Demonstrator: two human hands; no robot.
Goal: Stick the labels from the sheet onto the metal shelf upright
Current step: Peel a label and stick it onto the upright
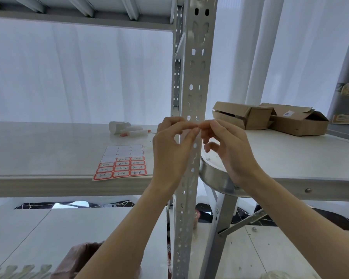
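The perforated grey metal upright point(197, 69) runs top to bottom through the middle of the view. Both hands meet in front of it at shelf height. My left hand point(172, 150) and my right hand point(228, 146) pinch a small label point(197, 126) between thumbs and forefingers, right against the upright; the label is mostly hidden by the fingertips. The label sheet point(121, 164) lies flat on the shelf point(48, 150) to the left, its upper rows peeled bare, its lower rows holding red-bordered labels with handwritten numbers.
White tubes and a paper roll point(127, 129) lie on the shelf behind the sheet. Two open cardboard boxes point(270, 117) sit on a table point(290, 158) to the right. A round metal stool point(216, 178) stands beside the upright. White curtains hang behind.
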